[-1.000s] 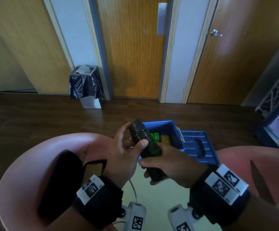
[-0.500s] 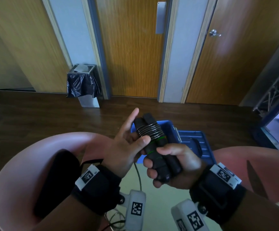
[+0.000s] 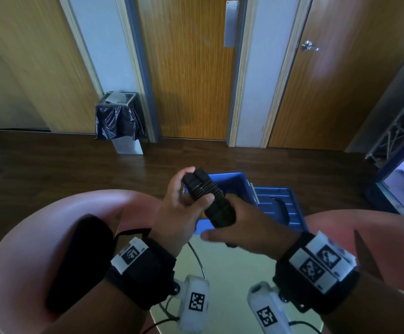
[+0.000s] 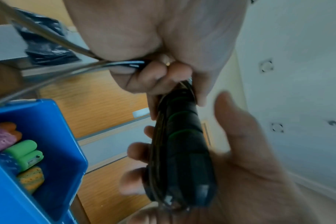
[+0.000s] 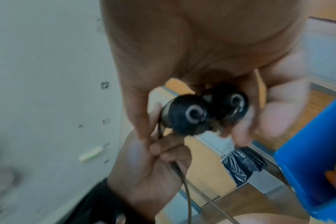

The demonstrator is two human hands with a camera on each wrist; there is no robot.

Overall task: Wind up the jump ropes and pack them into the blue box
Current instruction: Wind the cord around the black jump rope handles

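Note:
A black jump rope's two handles (image 3: 210, 201) with green rings are held side by side above the open blue box (image 3: 239, 186). My right hand (image 3: 242, 227) grips their lower half. My left hand (image 3: 181, 208) is at their upper half, thumb on the coils of thin cord (image 3: 202, 189) wound there. In the left wrist view its curled fingers (image 4: 155, 77) pinch the cord (image 4: 115, 65), which runs off slack to the left. The right wrist view shows both handle ends (image 5: 188, 115) and the cord (image 5: 186, 181) hanging below the left hand. Several coloured handles (image 4: 23, 151) lie in the box.
The box's blue lid (image 3: 283, 206) lies open to its right on a pale green table (image 3: 232, 273). Pink round seats stand at left (image 3: 39, 237) and right (image 3: 384, 232). A bin with a black bag (image 3: 119, 121) stands by the doors; a metal truss (image 3: 401, 121) is far right.
My left hand's spread fingers have curled in round the top of the handles and the cord. The right hand has turned over on the lower half, keeping its grip.

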